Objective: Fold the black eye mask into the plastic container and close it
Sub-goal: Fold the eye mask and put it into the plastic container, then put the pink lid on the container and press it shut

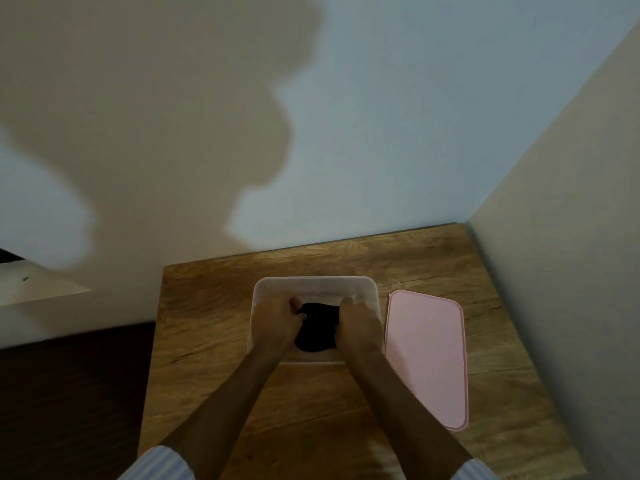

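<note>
The black eye mask (317, 329), bunched into a dark wad, sat inside the clear plastic container (313, 283), roughly mid-box, w/ both of a person's hands pressed in on it from either side. The left hand (277, 323) was curled around the mask's left edge, fingers bent inward and gripping the fabric, thumb up near the top of the wad. The right hand (356, 323) was closed over the mask's right edge in much the same way, knuckles toward the camera, its fingertips hidden behind the cloth, so how deep the hold went could not be told. Both wrists crossed the container's near rim, and the forearms ran back toward the bottom of the view, where striped pale-blue sleeves (162, 465) showed at the elbows. The container was open, sitting on a wood-grain table (214, 306), its far wall near the table's back edge. Its pink lid (427, 358) lay flat on the table just beside the box on the right, apart from it, long side approx. parallel to the box's side wall. Behind the table rose a pale wall (415, 116) carrying a large soft shadow, and a second wall (571, 237) closed in at the right, making a corner.
</note>
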